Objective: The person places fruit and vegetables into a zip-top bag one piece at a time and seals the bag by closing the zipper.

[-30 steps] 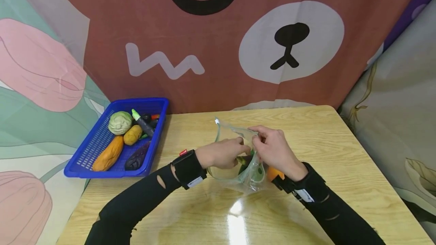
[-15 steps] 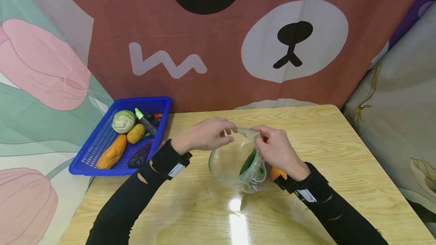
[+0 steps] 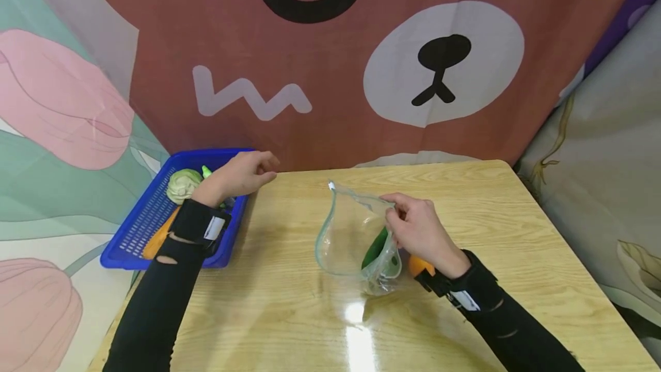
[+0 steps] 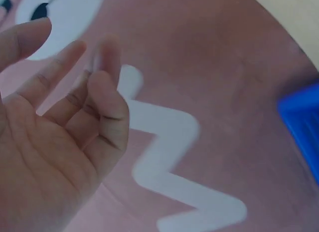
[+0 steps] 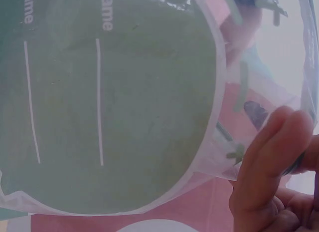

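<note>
My right hand [image 3: 426, 234] pinches the upper right edge of a clear zip bag [image 3: 330, 248], whose mouth gapes open above the table. Inside the bag leans a long green vegetable [image 3: 374, 247], perhaps a cucumber, partly covered by folds. In the right wrist view the bag's green printed panel [image 5: 149, 102] fills most of the picture, with curled fingers [image 5: 269, 162] at its edge. My left hand [image 3: 234, 177] hovers over the back right part of the blue basket [image 3: 124, 245]. Its fingers are loosely bent and hold nothing, as the left wrist view also shows.
In the basket lie a cabbage [image 3: 183, 185], an orange-yellow elongated vegetable [image 3: 159, 237] and others hidden by my left arm. A round orange item [image 3: 419, 266] sits by my right wrist. Behind the wooden table [image 3: 289, 314] hangs a bear-printed cloth [image 3: 330, 45].
My left hand has come out of the bag's mouth and travelled left to the basket. The green vegetable stays in the bag. My right hand keeps its pinch in nearly the same place.
</note>
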A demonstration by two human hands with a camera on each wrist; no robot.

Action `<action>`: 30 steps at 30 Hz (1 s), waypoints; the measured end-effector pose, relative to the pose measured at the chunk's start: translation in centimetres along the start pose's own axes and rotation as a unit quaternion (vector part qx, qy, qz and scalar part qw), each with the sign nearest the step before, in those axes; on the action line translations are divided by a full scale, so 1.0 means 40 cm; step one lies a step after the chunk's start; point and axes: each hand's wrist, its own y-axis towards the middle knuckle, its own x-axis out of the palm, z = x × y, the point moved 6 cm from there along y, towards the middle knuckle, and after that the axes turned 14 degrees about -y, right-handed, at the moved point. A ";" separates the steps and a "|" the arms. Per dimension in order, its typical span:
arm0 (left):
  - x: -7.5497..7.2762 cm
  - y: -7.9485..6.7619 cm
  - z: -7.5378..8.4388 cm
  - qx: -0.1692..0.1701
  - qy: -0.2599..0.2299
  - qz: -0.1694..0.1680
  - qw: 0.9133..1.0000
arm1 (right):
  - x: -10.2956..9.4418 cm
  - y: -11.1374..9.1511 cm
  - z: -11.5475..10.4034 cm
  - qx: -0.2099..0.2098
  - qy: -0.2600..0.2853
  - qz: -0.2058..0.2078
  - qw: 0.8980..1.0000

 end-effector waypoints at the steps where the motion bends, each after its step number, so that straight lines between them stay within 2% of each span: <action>1: 0.000 -0.002 -0.017 -0.005 0.005 -0.001 1.000 | 0.000 -0.001 0.001 0.001 0.000 0.000 1.000; 5: -0.010 -0.010 -0.084 -0.021 0.038 0.008 0.999 | -0.001 -0.004 0.005 0.005 0.000 0.000 1.000; 8: -0.024 -0.020 -0.142 -0.050 0.059 0.013 0.997 | -0.003 -0.006 0.009 0.010 0.002 0.002 1.000; 13: -0.030 -0.041 -0.234 -0.100 0.064 -0.008 0.993 | -0.007 -0.008 0.014 0.012 0.005 0.002 1.000; 17: -0.028 -0.052 -0.292 -0.114 0.074 -0.016 0.991 | -0.008 -0.011 0.014 0.007 0.003 0.002 1.000; 20: -0.025 -0.055 -0.329 -0.121 0.084 -0.014 0.989 | -0.007 -0.011 0.012 0.004 0.004 0.001 1.000; 23: -0.024 -0.054 -0.358 -0.144 0.096 -0.024 0.985 | -0.007 -0.011 0.011 0.004 0.005 0.000 1.000; 27: -0.020 -0.050 -0.383 -0.176 0.115 -0.041 0.977 | -0.006 -0.008 0.012 0.008 0.004 -0.003 1.000; 30: -0.013 -0.048 -0.398 -0.183 0.127 -0.043 0.974 | -0.004 -0.007 0.013 0.009 0.006 -0.005 1.000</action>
